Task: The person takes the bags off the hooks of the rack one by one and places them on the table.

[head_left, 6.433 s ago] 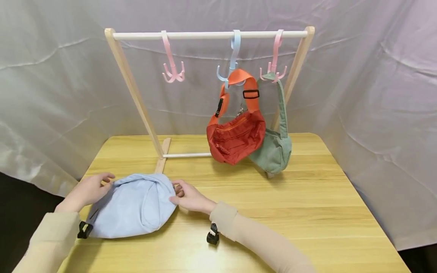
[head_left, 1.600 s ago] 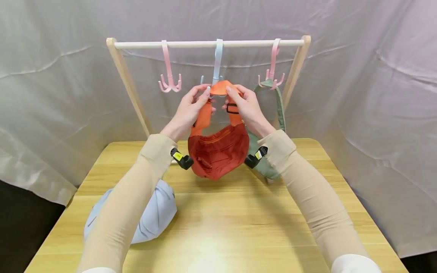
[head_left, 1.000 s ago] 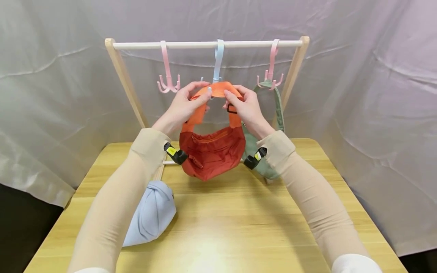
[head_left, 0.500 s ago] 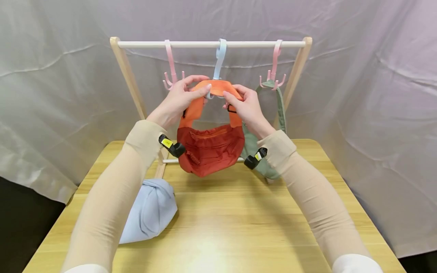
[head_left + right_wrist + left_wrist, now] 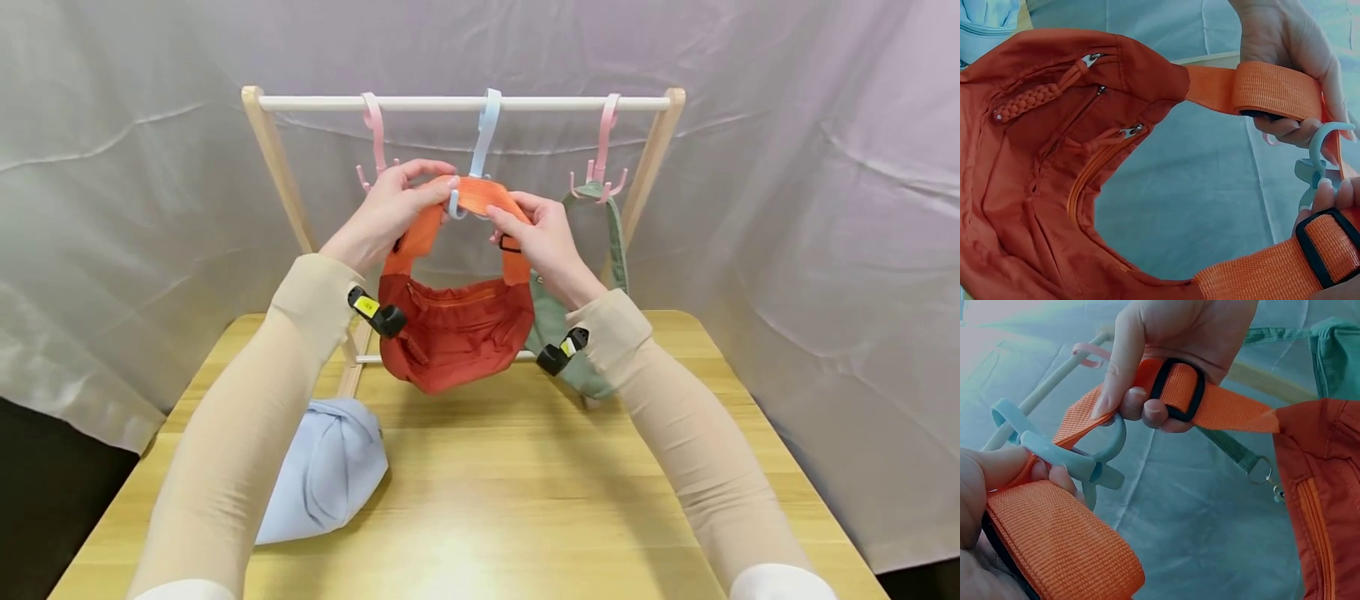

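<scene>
The left hand (image 5: 386, 207) and the right hand (image 5: 550, 242) are no more at the pale blue bag (image 5: 330, 467); now they hold the orange strap (image 5: 480, 197) at the blue hook (image 5: 486, 137), which sits nearer to the middle of the rail (image 5: 427, 103). Also, compared with a moment ago, the left hand is farther from the right, and the red bag (image 5: 465, 333) hangs more leftward

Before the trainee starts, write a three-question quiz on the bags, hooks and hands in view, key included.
1. True or false: the green bag hangs from a pink hook.
2. Which bag lies on the table?
3. Fill in the missing word: the left hand and right hand both hold the orange ____ of the red bag.

Key:
1. True.
2. The blue bag.
3. Strap.
</scene>
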A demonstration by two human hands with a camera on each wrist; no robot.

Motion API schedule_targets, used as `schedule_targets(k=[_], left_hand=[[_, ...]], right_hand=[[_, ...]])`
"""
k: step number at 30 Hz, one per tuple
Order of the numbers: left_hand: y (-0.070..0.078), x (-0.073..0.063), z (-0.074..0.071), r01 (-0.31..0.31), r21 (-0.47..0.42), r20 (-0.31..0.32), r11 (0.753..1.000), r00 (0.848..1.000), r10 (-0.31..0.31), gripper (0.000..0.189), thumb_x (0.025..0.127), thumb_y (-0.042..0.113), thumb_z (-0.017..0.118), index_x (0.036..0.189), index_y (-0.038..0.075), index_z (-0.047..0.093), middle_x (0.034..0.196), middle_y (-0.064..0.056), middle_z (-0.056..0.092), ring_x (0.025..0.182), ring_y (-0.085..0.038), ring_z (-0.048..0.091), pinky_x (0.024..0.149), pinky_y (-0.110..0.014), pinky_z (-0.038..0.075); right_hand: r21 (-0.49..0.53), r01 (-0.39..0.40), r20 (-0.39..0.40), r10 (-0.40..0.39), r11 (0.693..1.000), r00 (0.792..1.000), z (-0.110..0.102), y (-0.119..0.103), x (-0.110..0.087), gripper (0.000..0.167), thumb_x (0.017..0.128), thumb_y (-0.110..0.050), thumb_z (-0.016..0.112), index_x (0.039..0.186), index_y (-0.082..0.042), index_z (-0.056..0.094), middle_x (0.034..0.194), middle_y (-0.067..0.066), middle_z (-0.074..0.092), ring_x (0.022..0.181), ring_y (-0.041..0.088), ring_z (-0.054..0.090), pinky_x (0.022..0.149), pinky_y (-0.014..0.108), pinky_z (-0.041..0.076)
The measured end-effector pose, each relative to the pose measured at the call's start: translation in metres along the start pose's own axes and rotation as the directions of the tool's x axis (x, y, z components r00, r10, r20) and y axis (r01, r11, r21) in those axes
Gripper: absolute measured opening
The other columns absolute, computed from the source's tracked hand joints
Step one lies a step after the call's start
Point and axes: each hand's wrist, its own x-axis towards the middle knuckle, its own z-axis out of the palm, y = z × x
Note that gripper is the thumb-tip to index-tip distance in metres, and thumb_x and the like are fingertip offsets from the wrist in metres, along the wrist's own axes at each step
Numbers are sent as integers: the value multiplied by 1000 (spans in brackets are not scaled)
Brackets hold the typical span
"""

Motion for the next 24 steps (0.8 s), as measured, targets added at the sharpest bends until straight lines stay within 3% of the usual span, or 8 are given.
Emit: schedule_targets(k=[4,15,20,24], left_hand=[[7,0,-3,0,58,8,998,1000,0,42,98,30,65,137,17,59,90,5,73,80,-10,67,81,-24,51],[17,0,-1,-42,63,26,997,999,40,36,93,34,72,125,17,65,77,6,66,74,-10,59,73,-25,47],[21,0,0,-60,92,6,994,998,59,37,93,35,73,124,17,66,79,6,66,75,-12,59,73,-24,46],[26,1,2,-87,114,-16,990,996,89,36,92,35,73,123,17,67,78,5,65,76,-13,59,72,-24,44]], right_hand=[[1,8,13,-8,1000,1000,0,-3,2,22,97,-16,66,113,-1,69,68,-4,63,65,14,63,73,23,56],[-23,38,23,-38,999,999,1,-6,2,15,97,-16,66,104,-3,69,65,-4,62,65,14,60,68,24,50],[-14,38,31,-38,999,999,1,-6,3,16,98,-17,66,101,-2,68,65,-3,61,65,13,59,66,23,48],[2,33,33,-33,999,999,0,-5,5,18,97,-18,66,90,-2,66,62,-3,57,61,13,55,61,22,45]])
